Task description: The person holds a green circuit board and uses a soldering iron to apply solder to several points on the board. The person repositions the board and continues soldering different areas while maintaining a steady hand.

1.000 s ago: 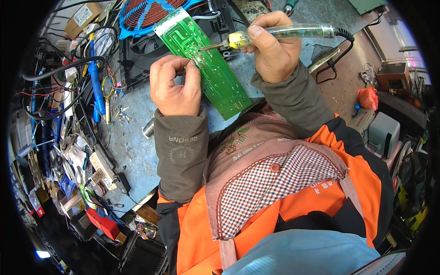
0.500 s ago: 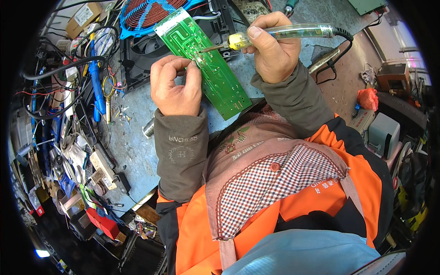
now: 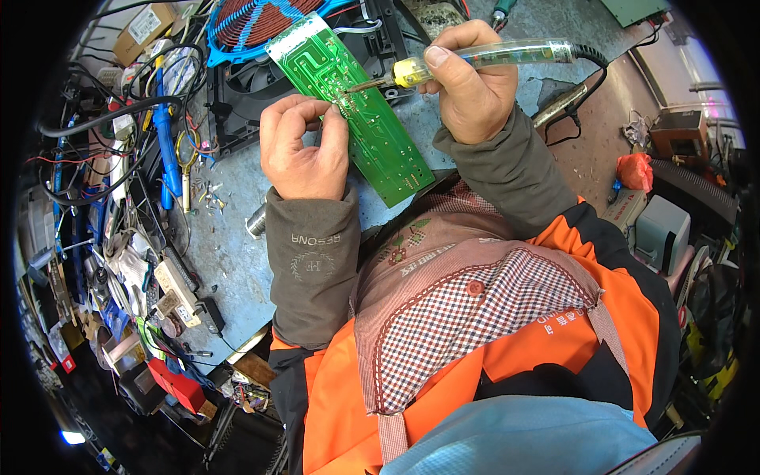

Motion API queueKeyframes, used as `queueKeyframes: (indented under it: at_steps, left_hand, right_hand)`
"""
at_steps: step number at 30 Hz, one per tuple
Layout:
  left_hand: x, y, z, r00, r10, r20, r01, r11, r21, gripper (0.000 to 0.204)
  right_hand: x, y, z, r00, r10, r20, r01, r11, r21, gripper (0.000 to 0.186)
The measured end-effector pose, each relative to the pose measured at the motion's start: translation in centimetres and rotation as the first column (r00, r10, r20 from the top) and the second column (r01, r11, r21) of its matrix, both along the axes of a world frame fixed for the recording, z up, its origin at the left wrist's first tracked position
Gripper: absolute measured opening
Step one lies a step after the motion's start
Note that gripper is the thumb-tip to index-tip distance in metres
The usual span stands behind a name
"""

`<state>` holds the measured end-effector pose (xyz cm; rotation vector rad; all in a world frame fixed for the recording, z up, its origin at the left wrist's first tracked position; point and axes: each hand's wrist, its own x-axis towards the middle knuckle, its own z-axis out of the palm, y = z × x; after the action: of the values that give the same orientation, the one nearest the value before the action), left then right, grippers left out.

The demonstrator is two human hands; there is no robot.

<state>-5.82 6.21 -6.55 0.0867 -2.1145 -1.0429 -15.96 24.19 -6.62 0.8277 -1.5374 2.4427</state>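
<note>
A long green circuit board (image 3: pixel 380 146) lies slantwise in front of me, solder side up, its upper end over a black fan frame (image 3: pixel 237 99). In my right hand (image 3: pixel 479 91) is a soldering iron (image 3: pixel 514 53) with a clear handle, yellow collar and black cord. Its tip reaches the cluster of solder joints near the board's middle. My left hand (image 3: pixel 305 150) is closed in a pinch at the board's left edge, fingertips close to the iron's tip. Whatever is between those fingertips is too small to make out.
A blue-framed copper-coloured coil (image 3: pixel 257 28) sits behind the board. To the left are tangled cables, a blue tool (image 3: pixel 165 142) and a power strip (image 3: pixel 176 293). A metallic cylinder (image 3: pixel 256 222) stands by my left sleeve. Boxes and a red bag (image 3: pixel 635 172) are at right.
The iron's tip has shifted slightly left across the board, closer to my left fingertips. My left hand and the board look unmoved.
</note>
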Motion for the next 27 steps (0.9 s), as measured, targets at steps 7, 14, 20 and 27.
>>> queueKeyframes:
  at_steps: [7, 14, 20, 27]
  left_hand:
    - [-0.16, -0.12, -0.15, 0.999, 0.006, -0.042, -0.008, 0.999, -0.043, 0.013]
    - [-0.21, -0.16, -0.31, 0.999, 0.002, -0.045, -0.003, 1.0, -0.012, 0.013]
    - [-0.29, -0.21, -0.46, 0.999, 0.001, -0.05, -0.002, 1.0, -0.027, 0.013]
    - [-0.24, -0.07, -0.17, 0.999, -0.003, -0.043, 0.002, 1.0, -0.025, 0.012]
  right_hand:
    - [-0.09, 0.36, -0.17, 1.0, 0.009, -0.019, -0.007, 0.996, 0.092, 0.012]
    - [-0.03, 0.29, -0.19, 1.0, 0.003, -0.016, -0.002, 0.995, 0.095, 0.011]
    - [-0.08, 0.34, -0.26, 1.0, -0.001, -0.026, 0.003, 0.994, 0.107, 0.011]
    - [-0.03, 0.39, -0.17, 0.999, -0.013, -0.029, 0.016, 0.993, 0.116, 0.011]
